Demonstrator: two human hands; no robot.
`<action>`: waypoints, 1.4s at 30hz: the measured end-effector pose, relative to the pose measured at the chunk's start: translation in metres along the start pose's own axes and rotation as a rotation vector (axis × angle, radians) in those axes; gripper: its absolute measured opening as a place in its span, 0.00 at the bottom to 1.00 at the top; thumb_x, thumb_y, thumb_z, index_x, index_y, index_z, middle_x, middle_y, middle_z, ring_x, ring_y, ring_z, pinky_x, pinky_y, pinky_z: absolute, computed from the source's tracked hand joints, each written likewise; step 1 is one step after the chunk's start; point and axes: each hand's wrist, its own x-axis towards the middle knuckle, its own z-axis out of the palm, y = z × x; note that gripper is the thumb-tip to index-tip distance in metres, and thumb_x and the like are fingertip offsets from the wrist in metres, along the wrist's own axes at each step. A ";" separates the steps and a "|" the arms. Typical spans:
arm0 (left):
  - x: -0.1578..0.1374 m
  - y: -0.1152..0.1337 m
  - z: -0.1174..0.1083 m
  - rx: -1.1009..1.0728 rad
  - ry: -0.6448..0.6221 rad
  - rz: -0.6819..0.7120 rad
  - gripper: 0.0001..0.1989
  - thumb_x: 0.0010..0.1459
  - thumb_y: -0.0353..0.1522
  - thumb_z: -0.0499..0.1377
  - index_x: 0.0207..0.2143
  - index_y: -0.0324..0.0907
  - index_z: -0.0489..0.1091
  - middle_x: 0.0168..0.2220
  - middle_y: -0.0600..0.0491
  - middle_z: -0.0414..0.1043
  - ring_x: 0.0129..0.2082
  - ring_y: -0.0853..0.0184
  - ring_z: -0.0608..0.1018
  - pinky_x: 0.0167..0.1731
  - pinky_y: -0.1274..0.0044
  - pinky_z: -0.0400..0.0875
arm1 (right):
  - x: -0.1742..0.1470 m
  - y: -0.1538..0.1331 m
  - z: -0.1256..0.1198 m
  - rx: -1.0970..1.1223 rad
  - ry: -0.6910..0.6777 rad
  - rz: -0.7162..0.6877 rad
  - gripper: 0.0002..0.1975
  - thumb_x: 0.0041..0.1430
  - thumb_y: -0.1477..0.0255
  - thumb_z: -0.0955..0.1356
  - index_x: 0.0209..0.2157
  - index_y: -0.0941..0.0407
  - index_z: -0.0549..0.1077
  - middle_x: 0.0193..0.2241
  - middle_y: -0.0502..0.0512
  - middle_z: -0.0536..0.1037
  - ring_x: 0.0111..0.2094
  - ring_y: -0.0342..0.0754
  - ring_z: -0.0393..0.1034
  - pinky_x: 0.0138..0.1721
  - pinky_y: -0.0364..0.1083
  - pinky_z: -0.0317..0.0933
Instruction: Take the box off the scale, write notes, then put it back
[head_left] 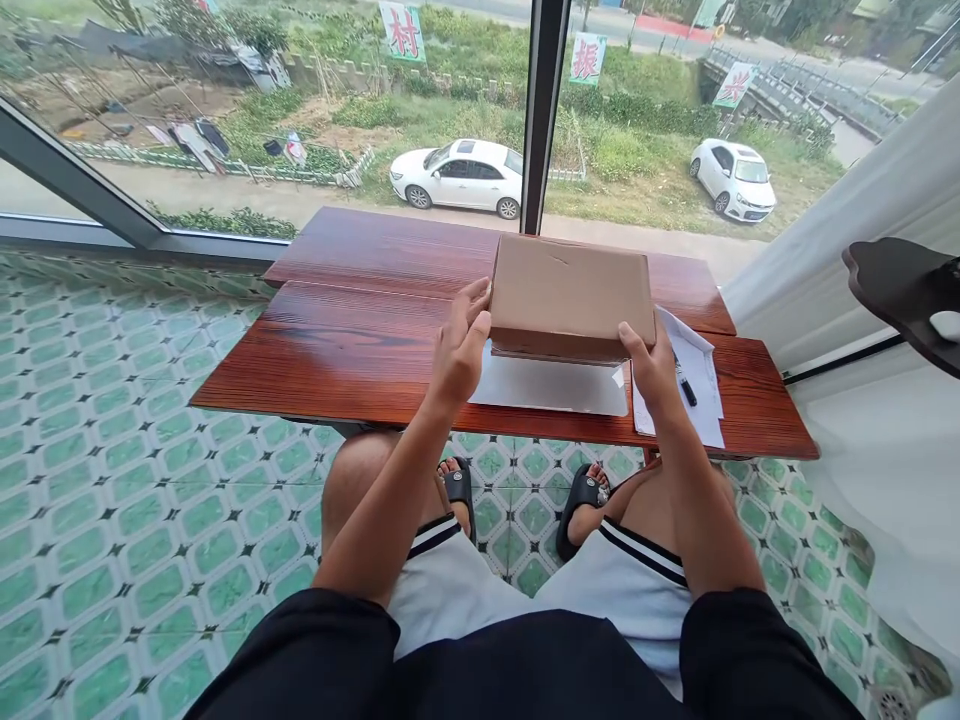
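Note:
A flat brown cardboard box point(571, 290) is lifted a little above a low red-brown wooden table point(352, 330). My left hand point(459, 345) grips the box's left edge, fingers curled over its near corner. My right hand point(651, 368) holds its near right corner. Under the box lies a white sheet point(551, 385) on the table. To the right, white papers point(701, 385) carry a black pen point(685, 388), just beside my right hand.
The table stands against a floor-to-ceiling window with a dark frame post point(544, 110). Green patterned floor tiles point(135, 480) spread to the left. A white curtain point(877, 400) hangs at the right, with a dark curved object point(900, 290) sticking in. My knees and sandalled feet are under the table edge.

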 end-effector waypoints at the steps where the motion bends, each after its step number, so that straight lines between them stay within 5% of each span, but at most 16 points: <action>1: 0.001 -0.002 0.001 -0.041 -0.020 -0.023 0.26 0.62 0.43 0.51 0.60 0.44 0.62 0.61 0.46 0.67 0.61 0.58 0.70 0.54 0.67 0.71 | 0.000 0.002 -0.002 -0.004 0.006 -0.003 0.32 0.58 0.53 0.69 0.59 0.55 0.67 0.55 0.59 0.72 0.57 0.54 0.66 0.61 0.54 0.59; 8: 0.004 -0.008 0.004 -0.143 -0.110 -0.096 0.29 0.62 0.47 0.49 0.60 0.43 0.63 0.61 0.45 0.68 0.61 0.57 0.70 0.50 0.67 0.73 | -0.001 0.008 -0.012 -0.006 0.004 0.020 0.31 0.58 0.53 0.70 0.59 0.54 0.68 0.55 0.57 0.72 0.57 0.54 0.66 0.60 0.53 0.60; 42: -0.002 -0.004 0.002 -0.031 -0.034 -0.110 0.27 0.62 0.46 0.49 0.57 0.41 0.67 0.56 0.43 0.72 0.56 0.55 0.74 0.41 0.70 0.78 | -0.008 -0.004 -0.011 -0.164 -0.032 -0.021 0.27 0.62 0.51 0.66 0.55 0.55 0.72 0.50 0.58 0.76 0.50 0.54 0.70 0.54 0.52 0.64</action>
